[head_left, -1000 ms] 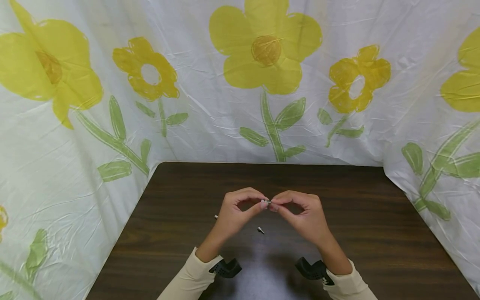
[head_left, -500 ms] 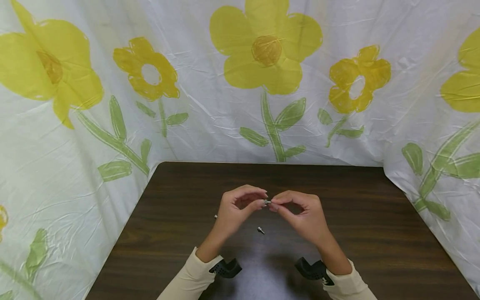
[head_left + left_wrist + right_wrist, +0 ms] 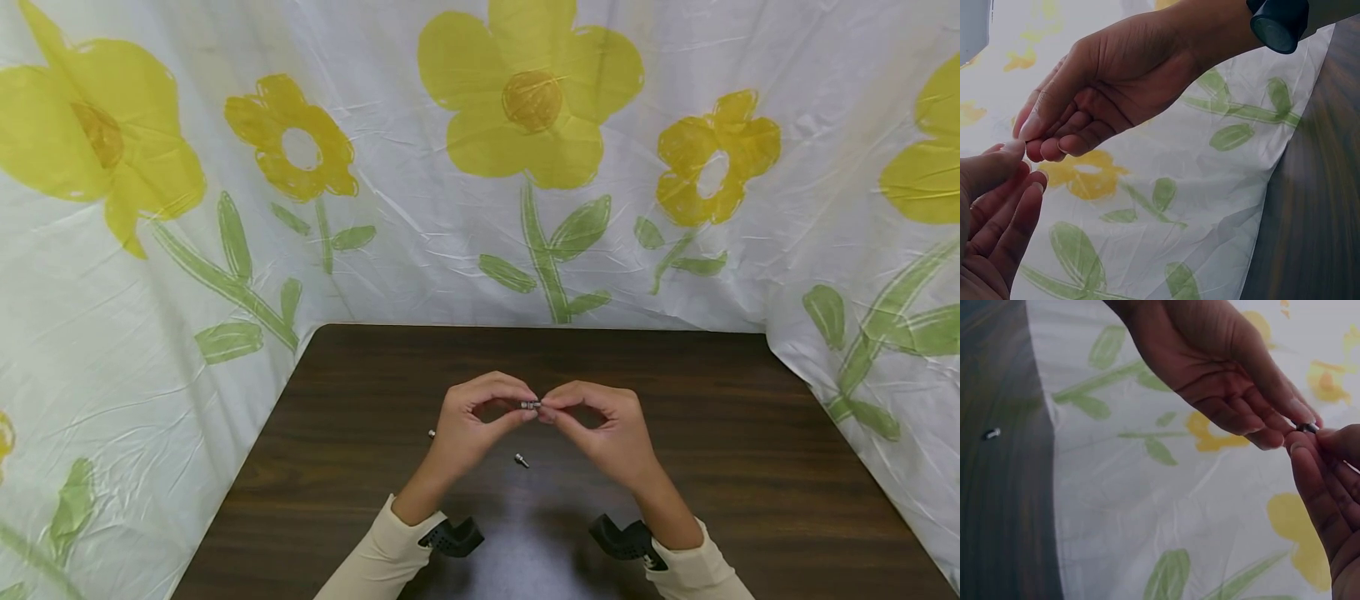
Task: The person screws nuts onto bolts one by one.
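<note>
Above the middle of the table, a small silvery metal bolt [image 3: 529, 405] lies level between my two hands in the head view. My left hand [image 3: 476, 412] pinches its left part between thumb and fingertips. The right-hand end sits in the thumb-and-finger pinch of my right hand [image 3: 603, 421]. In the right wrist view the dark bolt [image 3: 1307, 427] shows between the fingertips; the left wrist view hides it behind them. A second small bolt [image 3: 522, 461] lies on the table below the hands. Another tiny metal piece [image 3: 432, 433] shows beside the left wrist, too small to tell its kind.
The dark wood-grain table [image 3: 360, 367] stretches under both arms. White cloth [image 3: 420, 275] with yellow flowers hangs behind it and along its sides. Each wrist wears a black camera mount, such as the left one [image 3: 456, 537].
My left fingertips parted from the bolt half a second ago and now pinch it again. My right hand has kept its hold and place. The bolt on the table has not moved.
</note>
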### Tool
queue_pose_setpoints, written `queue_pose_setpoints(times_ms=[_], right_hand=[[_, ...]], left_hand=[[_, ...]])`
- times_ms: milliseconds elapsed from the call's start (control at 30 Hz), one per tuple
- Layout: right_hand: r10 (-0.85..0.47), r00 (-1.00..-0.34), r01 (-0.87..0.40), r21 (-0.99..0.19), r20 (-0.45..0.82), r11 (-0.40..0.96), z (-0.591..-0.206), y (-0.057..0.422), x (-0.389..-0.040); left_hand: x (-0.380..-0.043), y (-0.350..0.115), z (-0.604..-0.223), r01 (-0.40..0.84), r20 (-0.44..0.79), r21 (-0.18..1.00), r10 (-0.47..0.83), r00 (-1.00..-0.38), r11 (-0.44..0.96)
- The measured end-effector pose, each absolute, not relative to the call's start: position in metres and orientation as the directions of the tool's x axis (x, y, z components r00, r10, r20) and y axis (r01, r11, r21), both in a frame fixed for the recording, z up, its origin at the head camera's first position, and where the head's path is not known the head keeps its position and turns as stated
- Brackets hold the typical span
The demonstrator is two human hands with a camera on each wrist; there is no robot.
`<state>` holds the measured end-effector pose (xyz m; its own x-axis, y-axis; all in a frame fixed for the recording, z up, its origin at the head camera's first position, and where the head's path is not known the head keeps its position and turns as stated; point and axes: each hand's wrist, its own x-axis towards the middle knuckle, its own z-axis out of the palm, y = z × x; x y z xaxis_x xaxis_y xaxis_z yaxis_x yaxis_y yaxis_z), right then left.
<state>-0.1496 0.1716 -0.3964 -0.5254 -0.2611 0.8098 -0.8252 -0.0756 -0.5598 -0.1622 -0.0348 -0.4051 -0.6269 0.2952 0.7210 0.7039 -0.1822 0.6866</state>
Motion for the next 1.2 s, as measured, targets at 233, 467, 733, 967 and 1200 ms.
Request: queue_pose_setpoints(times_ms=[233,467,733,967,1200], right_hand=[[-0.261,-0.525,-0.823,-0.561,0.810,-0.088,-0.395,0.170,-0.149],[-0.266,-0.525,-0.822,-0.562,0.808,-0.087,-0.395,0.170,-0.148],[-0.251,-0.526,-0.827,-0.558,0.813,-0.074,-0.395,0.170,-0.147],[-0.241,-0.533,-0.825,-0.561,0.811,-0.062,-0.395,0.171,-0.147],[-0.249,-0.529,-0.825,-0.560,0.812,-0.076,-0.396,0.172,-0.148]], left_hand=[[-0.156,-0.035,-0.395,0.698,0.704,0.703,0.281,-0.653,-0.138],[-0.154,-0.034,-0.394,0.646,0.645,0.756,0.293,-0.706,-0.108],[-0.160,-0.036,-0.405,0.595,0.608,0.791,0.296,-0.737,-0.143],[-0.162,-0.037,-0.404,0.690,0.711,0.699,0.283,-0.643,-0.188],[-0.164,-0.035,-0.405,0.732,0.755,0.649,0.297,-0.585,-0.208]])
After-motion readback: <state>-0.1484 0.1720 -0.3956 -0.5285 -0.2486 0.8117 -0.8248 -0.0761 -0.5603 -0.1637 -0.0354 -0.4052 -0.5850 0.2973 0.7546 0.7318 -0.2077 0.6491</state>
